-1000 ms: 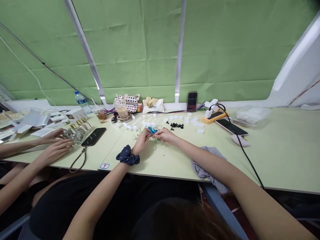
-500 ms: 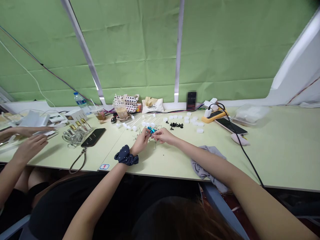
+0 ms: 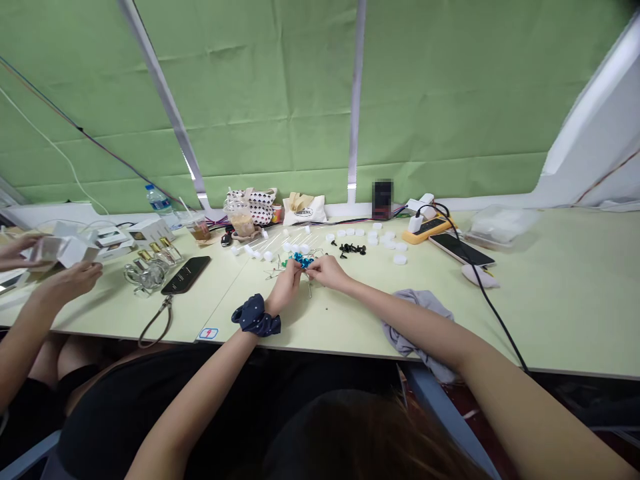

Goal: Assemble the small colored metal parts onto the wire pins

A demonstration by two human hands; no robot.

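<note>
In the head view, our left hand point(image 3: 287, 281) and right hand point(image 3: 327, 272) meet near the middle of the table point(image 3: 370, 317), fingertips just beside each other. The small shiny blue pieces point(image 3: 303, 259) lie right at our fingertips, between the two hands and just beyond them, with thin wire-like stems point(image 3: 310, 291) sticking out around and under our fingers.

Compared with half a second ago, our hands have barely shifted, though we see a broader patch of blue over our fingertips now. To our left, the co-worker's hand point(image 3: 73, 283) has moved from thin flat pieces to a white box point(image 3: 79, 249); a second ago it was at the glass bottles point(image 3: 150, 270).

Our left hand has its fingers bent inward against the blue pieces, and a dark dotted scrunchie point(image 3: 257, 316) sits around that wrist. Our right hand is likewise curled, thumb and fingers turned toward the left fingertips. The tips are too small and overlapped, so we cannot tell whether either hand is clamped on a piece. Near our right hand, on its far side, lie the black pieces point(image 3: 353, 249), with white caps point(image 3: 400, 259) scattered beyond them
</note>
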